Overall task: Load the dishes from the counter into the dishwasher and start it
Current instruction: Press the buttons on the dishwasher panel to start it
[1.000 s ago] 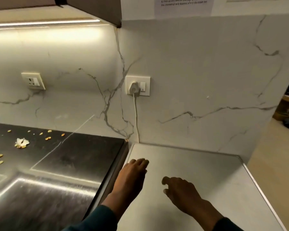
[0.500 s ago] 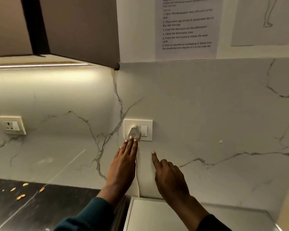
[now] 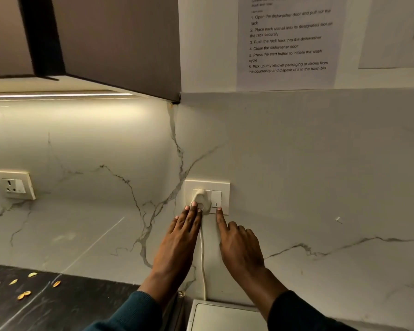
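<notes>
Since half a second ago both our hands have crept up the wall: the left hand (image 3: pixel 177 240) now reaches the plug (image 3: pixel 200 199), and the right hand (image 3: pixel 240 244) has its forefinger on the switch (image 3: pixel 216 199). Nearest us, the pale dishwasher top (image 3: pixel 225 317) sits at the bottom edge, with the dark counter (image 3: pixel 69 304) to its left, strewn with seeds (image 3: pixel 23 294). The left hand lies flat, fingers straight, tips against the plug, gripping nothing. The right hand points one finger, the others curled; it seems to touch the switch's lower edge. The cord (image 3: pixel 202 259) hangs between the hands. Farther up are the socket plate (image 3: pixel 225 187), a second socket (image 3: pixel 15 185) at left, the cabinet (image 3: pixel 110 44) and the instruction sheet (image 3: pixel 287 41).
</notes>
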